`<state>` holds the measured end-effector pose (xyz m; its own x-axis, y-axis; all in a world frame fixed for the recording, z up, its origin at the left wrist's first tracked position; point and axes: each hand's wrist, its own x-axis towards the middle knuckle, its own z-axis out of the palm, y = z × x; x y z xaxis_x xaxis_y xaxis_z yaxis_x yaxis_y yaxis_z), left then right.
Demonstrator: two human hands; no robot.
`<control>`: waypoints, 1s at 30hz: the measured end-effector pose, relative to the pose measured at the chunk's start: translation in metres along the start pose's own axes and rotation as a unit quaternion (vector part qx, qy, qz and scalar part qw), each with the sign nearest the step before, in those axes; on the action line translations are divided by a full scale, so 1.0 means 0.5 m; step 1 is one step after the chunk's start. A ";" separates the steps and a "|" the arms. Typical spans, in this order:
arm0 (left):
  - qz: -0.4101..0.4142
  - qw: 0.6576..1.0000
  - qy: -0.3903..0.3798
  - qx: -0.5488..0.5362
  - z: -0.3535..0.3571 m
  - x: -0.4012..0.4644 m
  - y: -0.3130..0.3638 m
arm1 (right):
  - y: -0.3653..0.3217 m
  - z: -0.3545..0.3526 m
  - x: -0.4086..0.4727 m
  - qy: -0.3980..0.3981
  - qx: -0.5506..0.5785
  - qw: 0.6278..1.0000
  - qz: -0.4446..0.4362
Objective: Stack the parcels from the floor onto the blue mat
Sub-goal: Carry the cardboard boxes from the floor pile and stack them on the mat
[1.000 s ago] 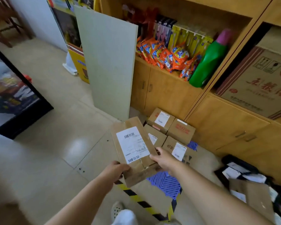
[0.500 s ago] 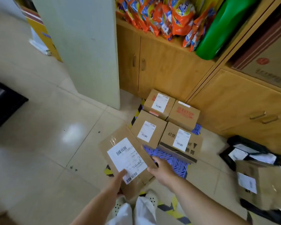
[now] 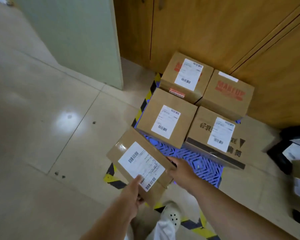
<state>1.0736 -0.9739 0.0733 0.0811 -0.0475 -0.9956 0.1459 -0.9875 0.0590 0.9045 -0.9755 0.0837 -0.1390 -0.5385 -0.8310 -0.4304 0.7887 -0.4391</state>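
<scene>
Both hands held a flat labelled parcel over the near left corner of the blue mat: left hand at its near edge, right hand at its right edge. Four boxes stood on the mat beyond, before wooden cabinets.

Cardboard parcels on the blue mat: four
Parcels held in hands: one
Hands: two
Shoes: one
</scene>
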 end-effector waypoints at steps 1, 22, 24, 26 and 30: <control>-0.002 1.000 -0.003 0.003 0.004 0.034 -0.001 | 0.014 0.010 0.029 0.002 -0.001 1.000 0.000; 0.072 0.996 -0.029 0.047 0.045 0.326 -0.007 | 0.215 0.150 0.280 0.230 0.167 0.957 0.057; 0.140 0.983 0.071 0.097 0.015 0.337 0.037 | 0.219 0.166 0.281 0.241 0.146 0.956 0.088; 0.226 0.943 0.157 0.185 -0.010 0.332 0.092 | 0.219 0.180 0.275 0.228 0.159 0.956 0.095; 0.333 0.885 0.102 0.308 -0.032 0.328 0.161 | 0.202 0.192 0.268 0.128 0.341 0.922 0.129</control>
<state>1.1145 -1.0590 -0.0842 0.1323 -0.6847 -0.7167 -0.5616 -0.6476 0.5150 0.9282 -0.9397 -0.1051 -0.4025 -0.2903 -0.8682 0.2961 0.8561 -0.4235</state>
